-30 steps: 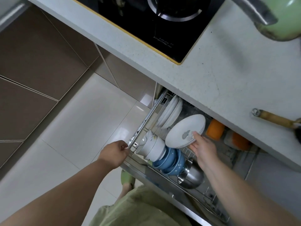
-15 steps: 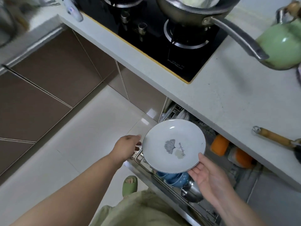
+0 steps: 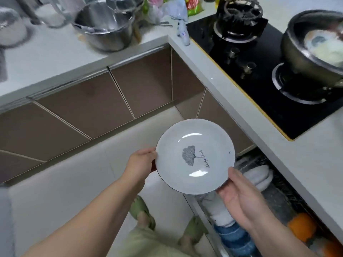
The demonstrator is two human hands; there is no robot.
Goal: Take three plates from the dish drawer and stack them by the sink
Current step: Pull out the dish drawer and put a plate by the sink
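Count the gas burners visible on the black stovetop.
2. One bare burner sits at the far end of the stovetop. The nearer burner sits under the dark pot, partly hidden by it.

One white round plate with a grey leaf print (image 3: 194, 156), two bare hands, two black burners, two green slippers.

Pale L-shaped tabletop (image 3: 304, 164) carries black gas hob (image 3: 263, 71) with dark pan (image 3: 308, 52) on right burner; steel pot (image 3: 107, 28) at left stretch, blurred packets behind; open dish drawer (image 3: 269, 201) below holds white and blue bowls; feet on tiled floor (image 3: 65, 191)
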